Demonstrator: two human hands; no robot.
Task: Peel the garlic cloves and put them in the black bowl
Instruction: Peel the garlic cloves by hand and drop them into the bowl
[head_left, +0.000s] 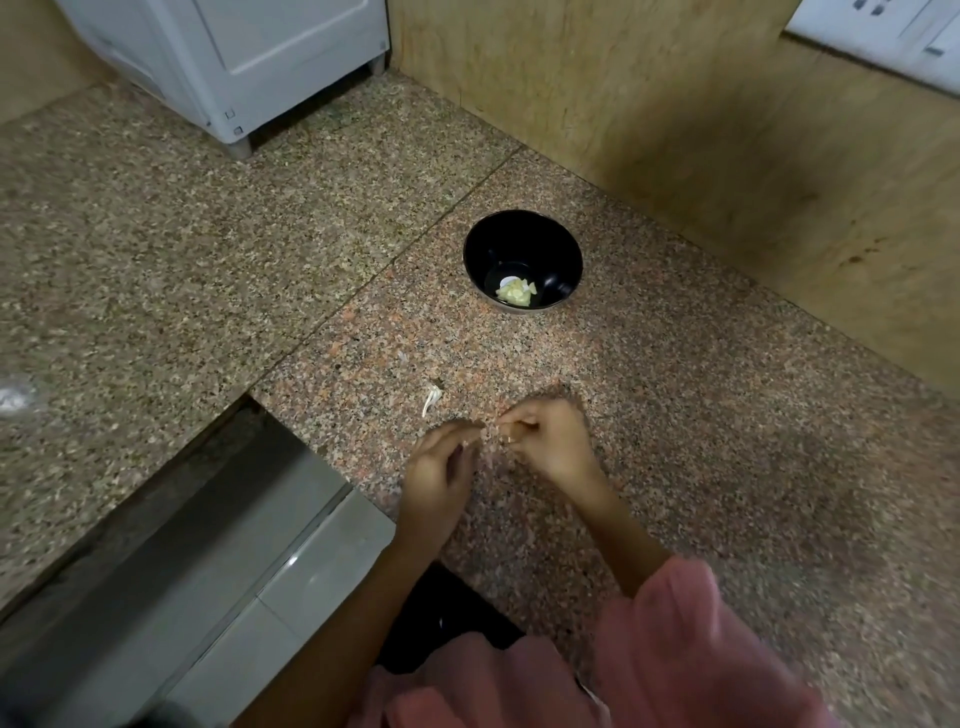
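Observation:
The black bowl (522, 244) stands on the granite counter (701, 415), with several pale peeled garlic cloves (514, 293) at its bottom. Both hands hover over the counter below the bowl. My right hand (550, 441) has its fingers curled and pinches a small garlic clove (506, 439), mostly hidden by the fingers. My left hand (441, 467) is just left of it, fingertips bent toward the same spot; motion blur hides whether it touches the clove. A scrap of white garlic skin (431, 400) lies on the counter above the left hand.
A white appliance (234, 62) stands at the back left. A beige wall (727, 130) runs along the back right. The counter's edge drops to a grey tiled step (234, 545) at lower left. Something pale and blurred (13, 395) lies at the far left edge.

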